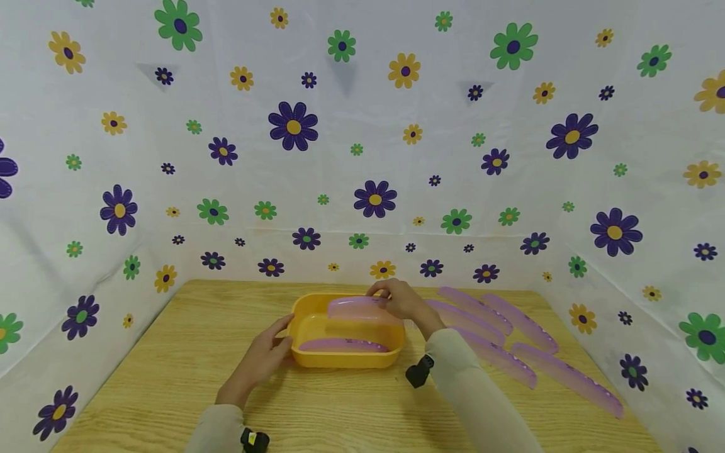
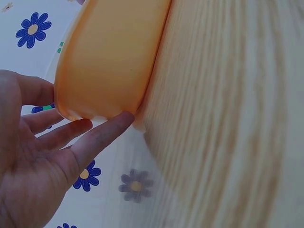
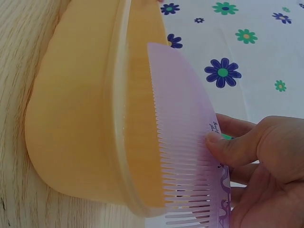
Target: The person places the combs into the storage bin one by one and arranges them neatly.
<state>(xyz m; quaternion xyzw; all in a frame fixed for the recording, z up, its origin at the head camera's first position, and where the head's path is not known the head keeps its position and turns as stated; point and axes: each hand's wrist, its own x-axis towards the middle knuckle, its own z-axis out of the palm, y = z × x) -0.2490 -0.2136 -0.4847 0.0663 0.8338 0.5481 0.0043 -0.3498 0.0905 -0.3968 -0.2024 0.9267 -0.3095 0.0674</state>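
Right hand (image 1: 399,301) pinches a purple comb (image 1: 357,308) over the yellow tub (image 1: 345,360); left hand (image 1: 266,355) (fingers straight) steadies it. One comb (image 1: 342,345) inside, five combs (image 1: 498,333) remain at centre right.

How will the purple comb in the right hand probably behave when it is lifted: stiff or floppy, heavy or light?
The purple comb looks thin and translucent, so probably light. It keeps its curved shape while the right hand pinches only one end, so likely fairly stiff. Its fine teeth may bend.

The only lettering is a small dark printed line along the spine of the purple comb (image 3: 190,156), beside the thumb of the right hand (image 3: 259,178), and it is too tiny and blurred to read.
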